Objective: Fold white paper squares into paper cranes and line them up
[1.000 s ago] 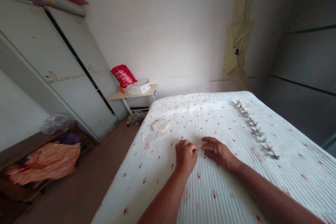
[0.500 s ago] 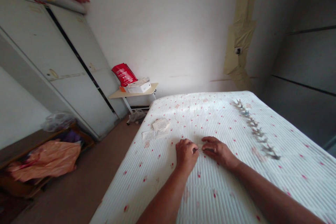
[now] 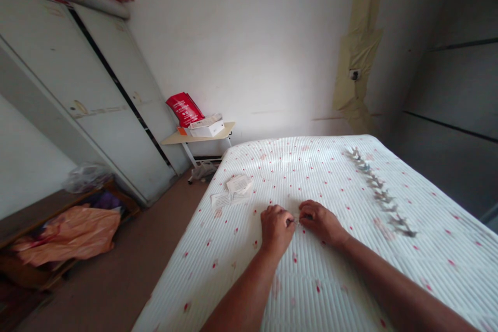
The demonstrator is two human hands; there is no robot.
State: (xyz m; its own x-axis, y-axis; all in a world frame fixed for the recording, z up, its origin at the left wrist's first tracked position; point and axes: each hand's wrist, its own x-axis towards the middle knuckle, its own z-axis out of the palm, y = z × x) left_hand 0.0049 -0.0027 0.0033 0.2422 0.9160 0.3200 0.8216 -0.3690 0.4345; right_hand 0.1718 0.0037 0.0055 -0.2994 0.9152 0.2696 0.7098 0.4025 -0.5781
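My left hand (image 3: 277, 227) rests low over the middle of the bed, its thumb and forefinger pinched on the near edge of a small piece of paper (image 3: 296, 219). Facing it, my right hand (image 3: 321, 221) pinches the other side of the same paper with curled fingers. Most of the paper is hidden by the fingers, so its folds cannot be made out. Left of the hands lie several loose printed paper sheets (image 3: 238, 184). A row of small folded paper figures (image 3: 376, 181), like cranes, runs along the bed to the right.
The striped, dotted bedspread (image 3: 307, 290) is the work surface. Beyond its far left corner, a small table (image 3: 175, 139) carries a red bag (image 3: 184, 110) and a white box (image 3: 208, 128). A cabinet (image 3: 101, 83) stands left, near an orange plastic bag (image 3: 70, 233).
My right hand's fingers have curled in closer around the paper, and its wrist has shifted slightly left. The left hand has hardly moved.
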